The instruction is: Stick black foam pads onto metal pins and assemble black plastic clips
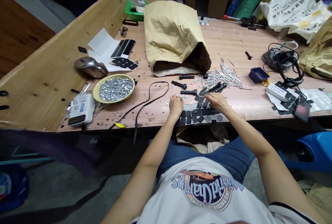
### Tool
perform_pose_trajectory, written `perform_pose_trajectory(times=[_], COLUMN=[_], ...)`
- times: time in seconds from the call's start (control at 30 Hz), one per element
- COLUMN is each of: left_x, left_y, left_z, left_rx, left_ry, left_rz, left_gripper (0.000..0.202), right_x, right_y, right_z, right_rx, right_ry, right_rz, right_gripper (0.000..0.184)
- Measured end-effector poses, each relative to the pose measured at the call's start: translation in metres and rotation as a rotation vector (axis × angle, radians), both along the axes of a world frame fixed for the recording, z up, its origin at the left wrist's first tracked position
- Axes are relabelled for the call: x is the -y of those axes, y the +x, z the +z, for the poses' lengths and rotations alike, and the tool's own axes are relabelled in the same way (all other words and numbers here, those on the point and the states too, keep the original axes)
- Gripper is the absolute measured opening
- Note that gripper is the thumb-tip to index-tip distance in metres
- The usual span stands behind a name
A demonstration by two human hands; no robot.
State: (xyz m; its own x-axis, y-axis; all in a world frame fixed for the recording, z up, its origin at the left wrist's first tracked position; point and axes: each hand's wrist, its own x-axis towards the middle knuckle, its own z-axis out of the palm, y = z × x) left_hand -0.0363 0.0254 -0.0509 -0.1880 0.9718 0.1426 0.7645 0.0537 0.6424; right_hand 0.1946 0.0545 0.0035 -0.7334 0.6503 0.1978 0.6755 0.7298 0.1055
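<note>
Pieces of bolt-shaped black plastic [188,92] number three just beyond the left hand [176,106], lying apart from one another; a fourth sits well away at the far right, and others overlap beside the right hand [217,101], too bunched to count. One pale backing sheet [193,107] carries many flat black rounded pads [188,114], at the table's near edge between and below both hands. One heap of thin silvery metal pins [224,77] spreads beyond the right hand; one round yellow dish [96,91] is filled with small silvery metal parts [116,89]. The left fingers are curled close together, the right ones reach forward, slightly bent, at the pads' upper end; whether either grips anything cannot be told.
</note>
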Motion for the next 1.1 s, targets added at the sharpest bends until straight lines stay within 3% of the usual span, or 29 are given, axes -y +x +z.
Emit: perform_pose_trajectory(times=[0.2,0.4,0.53,0.8,0.97,1.1], left_x=[0.003,0.007,0.004,0.006,0.013,0.017], left_y=[-0.002,0.005,0.009,0.008,0.014,0.017], left_z=[-0.001,0.003,0.004,0.006,0.011,0.014], left_rx=[0.093,0.563,0.960,1.466,1.630,1.594], left_ry=[0.037,0.105,0.051,-0.189,-0.224,-0.187], left_rz=[0.033,0.143,0.147,0.099,0.053,0.048], left_gripper=[0.010,0.006,0.009,0.021,0.020,0.024], right_x=[0.036,0.044,0.044,0.043,0.046,0.049], right_y=[-0.022,-0.056,-0.066,-0.073,-0.076,-0.072], right_z=[-0.008,-0.015,-0.015,-0.011,-0.003,0.001], right_rx=[-0.295,-0.365,-0.419,-0.468,-0.460,-0.525], right_ry=[-0.244,-0.446,-0.468,-0.484,-0.498,-0.548], right_rz=[-0.185,-0.303,-0.318,-0.291,-0.307,-0.293], right_gripper=[0.029,0.025,0.025,0.023,0.022,0.019])
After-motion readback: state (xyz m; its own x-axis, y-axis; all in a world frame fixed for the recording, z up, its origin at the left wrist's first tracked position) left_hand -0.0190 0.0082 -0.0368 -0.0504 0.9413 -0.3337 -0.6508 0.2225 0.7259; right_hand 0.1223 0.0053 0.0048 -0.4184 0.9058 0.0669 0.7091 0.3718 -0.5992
